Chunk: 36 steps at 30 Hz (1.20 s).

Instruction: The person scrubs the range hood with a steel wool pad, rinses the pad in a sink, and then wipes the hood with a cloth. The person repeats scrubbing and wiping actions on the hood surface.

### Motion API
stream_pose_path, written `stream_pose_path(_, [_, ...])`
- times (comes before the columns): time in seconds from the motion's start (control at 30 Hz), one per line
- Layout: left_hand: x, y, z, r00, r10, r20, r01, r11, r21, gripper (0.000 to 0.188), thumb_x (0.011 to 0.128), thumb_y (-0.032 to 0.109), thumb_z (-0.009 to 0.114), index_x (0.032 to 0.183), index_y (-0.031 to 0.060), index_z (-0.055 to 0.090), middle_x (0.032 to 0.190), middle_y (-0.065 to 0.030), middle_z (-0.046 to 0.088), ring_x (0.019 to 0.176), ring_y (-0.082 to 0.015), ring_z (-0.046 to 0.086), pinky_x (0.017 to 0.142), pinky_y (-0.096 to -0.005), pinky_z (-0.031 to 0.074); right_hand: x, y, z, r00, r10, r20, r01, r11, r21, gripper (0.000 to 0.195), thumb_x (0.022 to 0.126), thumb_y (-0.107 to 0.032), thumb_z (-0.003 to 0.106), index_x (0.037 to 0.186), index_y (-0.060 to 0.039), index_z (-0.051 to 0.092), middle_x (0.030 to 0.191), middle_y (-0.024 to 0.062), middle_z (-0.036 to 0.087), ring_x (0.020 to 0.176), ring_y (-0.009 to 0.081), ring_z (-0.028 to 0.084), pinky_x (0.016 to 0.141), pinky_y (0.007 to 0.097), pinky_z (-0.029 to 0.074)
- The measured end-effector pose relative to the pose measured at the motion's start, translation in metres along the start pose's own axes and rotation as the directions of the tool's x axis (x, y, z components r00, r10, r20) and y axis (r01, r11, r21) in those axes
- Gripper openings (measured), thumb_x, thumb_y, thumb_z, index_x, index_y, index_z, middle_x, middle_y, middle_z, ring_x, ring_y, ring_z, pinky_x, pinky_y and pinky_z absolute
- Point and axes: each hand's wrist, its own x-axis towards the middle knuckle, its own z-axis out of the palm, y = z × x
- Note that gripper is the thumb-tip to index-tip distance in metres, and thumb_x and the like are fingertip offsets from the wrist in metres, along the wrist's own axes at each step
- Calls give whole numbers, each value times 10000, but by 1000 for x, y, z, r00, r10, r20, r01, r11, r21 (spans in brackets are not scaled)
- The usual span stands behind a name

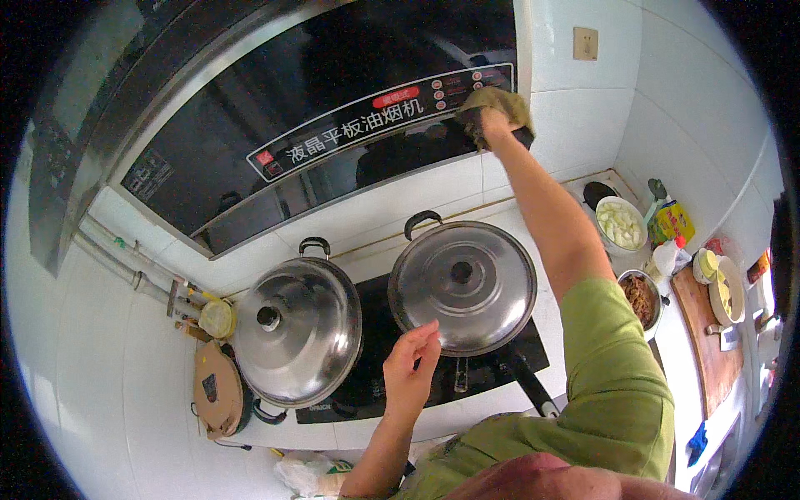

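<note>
My right hand (494, 128) presses an olive-brown cloth (512, 103) against the lower right end of the black glossy range hood panel (350, 69), just beneath its printed button symbols. In front of my body, my left hand (412, 369) is raised over the black glass cooktop (431, 390), fingers loosely bent and holding nothing. Its fingertips overlap the near rim of a round steel lid (475, 300) in the view; whether they touch cannot be told. That lid covers a long-handled pan. To the left stands a wok with a domed steel lid (294, 350) and black knob.
At right are a bowl of pale cut vegetables (619, 224), a pot of brown food (639, 299), a white red-capped bottle (664, 259) and a wooden cutting board (706, 350) with a cleaver (729, 339). The pan's black handle (531, 381) juts toward me. Pipes (137, 278) run along the left wall.
</note>
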Motion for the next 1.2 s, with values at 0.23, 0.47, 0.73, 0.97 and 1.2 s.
stream_pose_path(0.23, [-14,24,34,975,-43,-217,11,989,-147,501,939,30,595,1403,36,408,1393,-165,486,1167,-221,575,945,-323,471,-166,-30,8,818,-359,450,-422,158,893,375,951,-416,529,1209,-148,578,1201,35,627,1118,218,584,963,403,459])
stream_pose_path(0.47, [-38,44,35,866,77,-495,-277,897,-344,603,988,338,546,1469,66,305,1417,-134,442,1250,-256,483,987,-418,454,-336,-8,-42,18,-898,439,527,381,760,205,708,-75,634,870,45,667,904,257,668,807,360,666,716,422,524])
stream_pose_path(0.73, [-110,56,44,882,46,-469,-279,853,-441,403,968,164,592,1323,15,472,1257,-77,565,1123,-193,566,959,-342,463,-406,38,-116,2,-949,314,570,259,780,187,783,-129,681,839,39,622,830,218,613,785,423,608,694,466,489])
stream_pose_path(0.97, [-206,65,48,890,8,-456,-212,893,-398,374,915,36,637,1263,-30,514,1188,-109,605,1054,-199,598,927,-335,487,-489,77,-177,317,-854,412,298,502,812,120,844,-97,727,892,8,694,793,116,680,740,244,648,712,332,513])
stream_pose_path(1.2, [-295,76,56,896,-45,-442,-181,871,-457,429,921,217,679,1241,-26,530,1180,-95,606,1027,-189,607,885,-326,506,-583,109,-203,244,-934,260,527,352,773,593,707,-263,846,1158,-26,543,1141,160,555,1032,322,568,914,402,485])
